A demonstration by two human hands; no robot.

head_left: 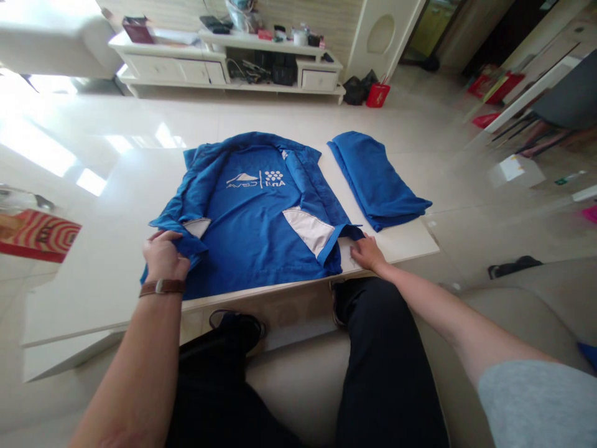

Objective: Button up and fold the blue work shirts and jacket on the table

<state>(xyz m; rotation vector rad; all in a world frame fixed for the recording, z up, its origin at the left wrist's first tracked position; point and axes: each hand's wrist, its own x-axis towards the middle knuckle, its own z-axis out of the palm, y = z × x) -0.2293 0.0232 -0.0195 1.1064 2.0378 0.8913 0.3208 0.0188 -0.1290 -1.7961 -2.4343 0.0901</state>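
Across the white table (pixel 125 249) in the head view, we have a blue garment (pixel 252 239) spread out, its sides gathered into thick rolls and its near edge lying along the table's front. Our left hand (pixel 164 254) grips the near left corner, fingers curled around a bunch of cloth. Our right hand (pixel 368 252) appears to pinch the near right corner, where a strip of blue edging lifts off the table beside a white patch (pixel 308 231). Just to the right, a second blue garment (pixel 377 177) lies folded on the same table.

We judge that an uneven pull between our hands could skew the cloth or crease the flat middle. The loose rolls could slump inward if a corner slipped from our fingers, and since the near edge sits so close to the table's front, a tug towards us could drag it over our knees. A wide sweep to the right might also knock the folded piece out of line.

We cannot see our left fingertips, which the cloth and our own hand cover, nor just how the right thumb presses. The white print (pixel 259 180) is hard to read, and what lies under the rolls is hidden.
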